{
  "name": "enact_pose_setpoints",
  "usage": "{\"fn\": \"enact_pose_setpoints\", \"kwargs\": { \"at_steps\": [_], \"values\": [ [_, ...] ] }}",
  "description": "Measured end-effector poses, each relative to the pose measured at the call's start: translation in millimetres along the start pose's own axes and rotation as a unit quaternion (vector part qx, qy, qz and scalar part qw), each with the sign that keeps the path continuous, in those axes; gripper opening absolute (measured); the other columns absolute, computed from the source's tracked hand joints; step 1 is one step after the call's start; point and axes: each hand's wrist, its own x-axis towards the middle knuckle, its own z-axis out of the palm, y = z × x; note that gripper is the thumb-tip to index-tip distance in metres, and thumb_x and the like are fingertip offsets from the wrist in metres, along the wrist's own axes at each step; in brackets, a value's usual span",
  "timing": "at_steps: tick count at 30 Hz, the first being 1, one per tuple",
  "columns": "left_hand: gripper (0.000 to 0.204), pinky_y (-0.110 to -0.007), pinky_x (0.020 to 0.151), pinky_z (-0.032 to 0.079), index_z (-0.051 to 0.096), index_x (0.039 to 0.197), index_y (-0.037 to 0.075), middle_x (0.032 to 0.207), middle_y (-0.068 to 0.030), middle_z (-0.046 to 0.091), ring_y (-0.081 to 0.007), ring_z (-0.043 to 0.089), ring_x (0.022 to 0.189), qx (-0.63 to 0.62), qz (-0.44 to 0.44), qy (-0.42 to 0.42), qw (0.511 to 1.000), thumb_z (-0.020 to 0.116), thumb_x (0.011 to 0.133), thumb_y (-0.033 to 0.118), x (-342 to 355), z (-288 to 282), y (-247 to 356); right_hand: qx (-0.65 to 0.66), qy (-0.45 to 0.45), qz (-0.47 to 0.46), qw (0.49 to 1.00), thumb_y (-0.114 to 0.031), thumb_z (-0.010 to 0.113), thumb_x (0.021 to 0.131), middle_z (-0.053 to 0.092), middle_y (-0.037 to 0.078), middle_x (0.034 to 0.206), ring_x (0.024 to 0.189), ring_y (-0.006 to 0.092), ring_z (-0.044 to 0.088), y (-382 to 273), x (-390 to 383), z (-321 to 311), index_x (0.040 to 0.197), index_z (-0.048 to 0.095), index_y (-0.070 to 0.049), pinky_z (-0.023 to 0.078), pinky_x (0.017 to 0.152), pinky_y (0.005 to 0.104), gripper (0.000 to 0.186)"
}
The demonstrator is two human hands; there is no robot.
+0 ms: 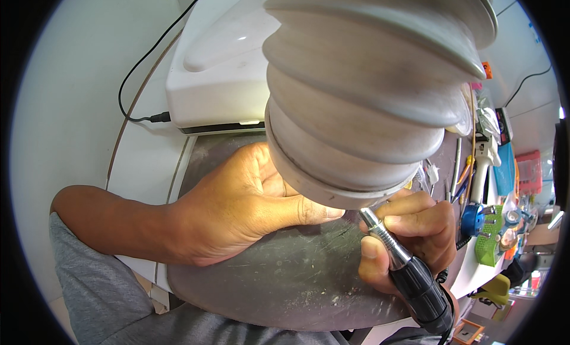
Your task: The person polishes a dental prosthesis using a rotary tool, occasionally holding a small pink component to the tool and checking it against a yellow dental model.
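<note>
1. Curving down, a black cord point(120, 90) plugs into the white machine point(214, 102).
2. Left hand point(234, 202): fingers hidden behind the ribbed hose point(356, 102), thumb extended; whether it holds anything, I cannot tell.
3. Right hand point(424, 235): pinching the handpiece point(411, 272) pen-like above the grey mat point(261, 285), its front end by the hose's mouth.
4. Far right: green basket point(488, 248).
</note>
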Motion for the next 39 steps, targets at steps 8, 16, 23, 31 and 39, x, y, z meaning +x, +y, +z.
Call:
{"fn": "enact_pose_setpoints", "kwargs": {
  "at_steps": [8, 16, 23, 31, 39],
  "values": [
    [0.036, -0.026, 0.089, 0.045, 0.052, 0.118, 0.001, 0.103, -0.0047, 0.057, -0.0115, 0.055, 0.099, -0.004, 0.006, -0.011, 1.000, 0.064, 0.084, -0.003, 0.6, -1.4, -1.0, 0.018, 0.012, 0.002, 1.000, -0.007, 0.076, 0.074, 0.062, 0.010, 0.085, 0.095, 0.0328, 0.063, 1.0, -1.6, 1.5, 0.103, 0.046, -0.006, 0.046, 0.089, 0.0466, 0.041],
    [0.038, -0.026, 0.089, 0.046, 0.052, 0.119, 0.001, 0.104, -0.0054, 0.058, -0.0124, 0.055, 0.100, 0.003, -0.002, 0.006, 1.000, 0.063, 0.084, -0.004, -1.0, -0.9, -0.3, -0.007, -0.026, -0.014, 1.000, -0.008, 0.070, 0.079, 0.058, 0.014, 0.083, 0.069, 0.0153, 0.056, -0.4, 2.1, -1.4, 0.100, 0.041, -0.004, 0.046, 0.067, 0.0282, 0.036],
    [0.039, -0.026, 0.091, 0.046, 0.050, 0.121, 0.001, 0.105, -0.0058, 0.057, -0.0127, 0.055, 0.102, 0.001, -0.007, -0.002, 1.000, 0.063, 0.084, -0.004, -0.4, -1.0, 0.7, 0.039, 0.009, 0.025, 0.999, -0.006, 0.076, 0.074, 0.062, 0.010, 0.086, 0.096, 0.0327, 0.062, -0.7, -2.2, 0.3, 0.103, 0.047, -0.007, 0.045, 0.091, 0.0478, 0.041],
    [0.039, -0.027, 0.093, 0.045, 0.049, 0.120, -0.003, 0.115, -0.0084, 0.060, -0.0137, 0.055, 0.108, -0.012, 0.021, -0.015, 1.000, 0.064, 0.084, -0.001, -0.6, -2.2, -1.2, 0.000, -0.016, -0.013, 1.000, -0.008, 0.069, 0.079, 0.057, 0.014, 0.082, 0.068, 0.0156, 0.055, 2.2, 0.8, -0.8, 0.100, 0.040, -0.004, 0.046, 0.068, 0.0301, 0.035],
    [0.040, -0.028, 0.096, 0.044, 0.048, 0.121, -0.003, 0.117, -0.0087, 0.059, -0.0145, 0.054, 0.110, -0.021, -0.011, -0.003, 1.000, 0.064, 0.084, -0.001, -2.2, -0.2, 2.7, 0.004, -0.001, -0.013, 1.000, -0.008, 0.067, 0.080, 0.057, 0.013, 0.082, 0.070, 0.0157, 0.054, 3.9, -1.0, 1.6, 0.100, 0.041, -0.003, 0.045, 0.069, 0.0302, 0.034]
  ]
}}
